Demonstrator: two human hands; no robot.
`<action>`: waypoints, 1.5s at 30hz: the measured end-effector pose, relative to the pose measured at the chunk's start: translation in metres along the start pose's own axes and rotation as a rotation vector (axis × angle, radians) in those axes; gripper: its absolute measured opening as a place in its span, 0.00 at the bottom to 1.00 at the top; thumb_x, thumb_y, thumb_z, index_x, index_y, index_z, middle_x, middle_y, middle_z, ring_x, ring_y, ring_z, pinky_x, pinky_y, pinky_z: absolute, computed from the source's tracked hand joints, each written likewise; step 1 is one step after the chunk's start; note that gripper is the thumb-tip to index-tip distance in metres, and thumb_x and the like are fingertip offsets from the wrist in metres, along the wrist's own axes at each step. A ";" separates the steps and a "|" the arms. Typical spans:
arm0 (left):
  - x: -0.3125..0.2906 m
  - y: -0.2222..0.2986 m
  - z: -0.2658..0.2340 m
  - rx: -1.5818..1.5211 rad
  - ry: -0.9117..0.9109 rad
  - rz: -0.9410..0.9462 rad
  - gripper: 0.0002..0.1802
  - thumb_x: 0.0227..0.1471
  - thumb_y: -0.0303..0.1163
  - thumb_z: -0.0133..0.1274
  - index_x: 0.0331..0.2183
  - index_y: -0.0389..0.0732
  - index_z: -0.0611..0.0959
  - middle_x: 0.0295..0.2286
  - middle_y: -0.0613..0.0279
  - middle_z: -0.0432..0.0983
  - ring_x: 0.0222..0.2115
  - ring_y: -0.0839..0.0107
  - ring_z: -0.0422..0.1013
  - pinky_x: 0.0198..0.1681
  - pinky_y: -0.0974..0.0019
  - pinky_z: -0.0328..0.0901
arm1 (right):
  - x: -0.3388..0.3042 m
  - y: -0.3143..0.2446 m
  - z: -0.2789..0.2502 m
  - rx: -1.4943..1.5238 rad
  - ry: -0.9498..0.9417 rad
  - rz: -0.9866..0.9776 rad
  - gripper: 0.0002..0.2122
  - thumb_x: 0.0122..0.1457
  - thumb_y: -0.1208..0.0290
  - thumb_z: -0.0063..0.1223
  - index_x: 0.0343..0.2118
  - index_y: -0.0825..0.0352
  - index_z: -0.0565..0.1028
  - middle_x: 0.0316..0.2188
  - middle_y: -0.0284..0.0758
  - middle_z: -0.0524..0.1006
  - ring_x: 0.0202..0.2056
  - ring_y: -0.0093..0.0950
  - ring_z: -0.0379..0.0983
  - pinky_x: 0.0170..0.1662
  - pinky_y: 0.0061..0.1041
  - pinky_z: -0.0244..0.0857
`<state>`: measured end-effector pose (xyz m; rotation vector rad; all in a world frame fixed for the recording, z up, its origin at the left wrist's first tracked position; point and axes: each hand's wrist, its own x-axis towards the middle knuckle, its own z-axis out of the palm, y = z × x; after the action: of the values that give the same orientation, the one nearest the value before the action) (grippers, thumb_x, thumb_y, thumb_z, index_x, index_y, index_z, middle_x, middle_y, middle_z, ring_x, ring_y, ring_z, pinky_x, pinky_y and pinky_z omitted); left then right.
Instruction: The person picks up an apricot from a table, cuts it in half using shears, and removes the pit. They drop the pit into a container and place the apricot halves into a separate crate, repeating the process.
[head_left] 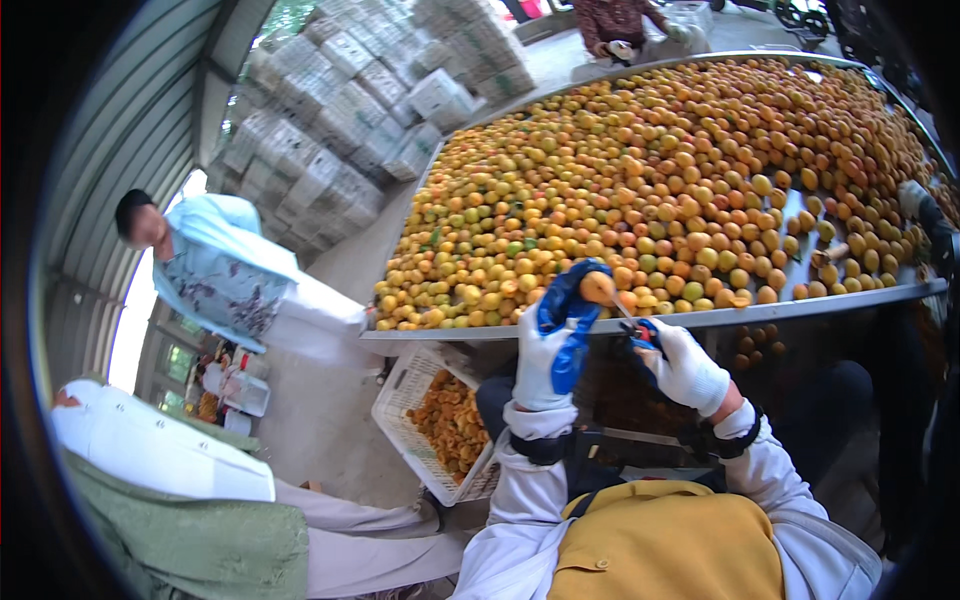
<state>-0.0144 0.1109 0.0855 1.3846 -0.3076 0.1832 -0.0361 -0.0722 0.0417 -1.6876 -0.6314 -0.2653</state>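
My left hand [556, 345], in a white glove with a blue coated palm, holds an apricot [597, 288] between thumb and fingers at the near edge of the table. In a similar glove, my right hand [682, 365] is closed round a small knife [641, 334] with a dark and red handle. Its thin blade points up and left at the apricot; whether it cuts into the flesh I cannot tell. Beyond both hands, a thick layer of orange and yellow apricots [600, 200] covers the metal-rimmed table [700, 317].
A white crate [397, 395] of cut apricot pieces [450, 425] stands below the table's edge on my left. Two people [235, 265] are at the left, one across the table [620, 30]; a gloved hand [912, 198] reaches in at right. Stacked pale boxes [330, 120] stand at the back left.
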 end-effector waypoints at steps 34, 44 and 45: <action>-0.028 -0.045 -0.007 -0.424 -0.154 -0.212 0.33 0.62 0.34 0.55 0.63 0.37 0.63 0.58 0.61 0.67 0.50 0.67 0.73 0.47 0.70 0.70 | -0.035 0.136 0.076 0.223 0.072 0.138 0.12 0.70 0.70 0.44 0.51 0.70 0.70 0.41 0.38 0.76 0.43 0.29 0.72 0.50 0.25 0.66; -0.023 -0.071 -0.027 -0.295 -0.107 -0.099 0.23 0.58 0.29 0.58 0.54 0.35 0.74 0.44 0.63 0.78 0.44 0.73 0.75 0.48 0.71 0.70 | -0.025 0.081 0.062 0.081 0.097 0.013 0.11 0.66 0.76 0.47 0.49 0.74 0.72 0.38 0.46 0.77 0.41 0.39 0.75 0.48 0.30 0.66; -0.024 -0.071 -0.024 -0.298 -0.110 -0.104 0.23 0.58 0.29 0.58 0.54 0.35 0.74 0.44 0.63 0.78 0.44 0.73 0.75 0.48 0.71 0.70 | -0.027 0.086 0.062 0.030 0.112 -0.004 0.12 0.66 0.76 0.47 0.49 0.74 0.72 0.37 0.47 0.77 0.41 0.40 0.74 0.47 0.32 0.66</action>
<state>-0.0125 0.1226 0.0079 1.1136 -0.3388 -0.0250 -0.0218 -0.0282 -0.0570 -1.6306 -0.5528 -0.3490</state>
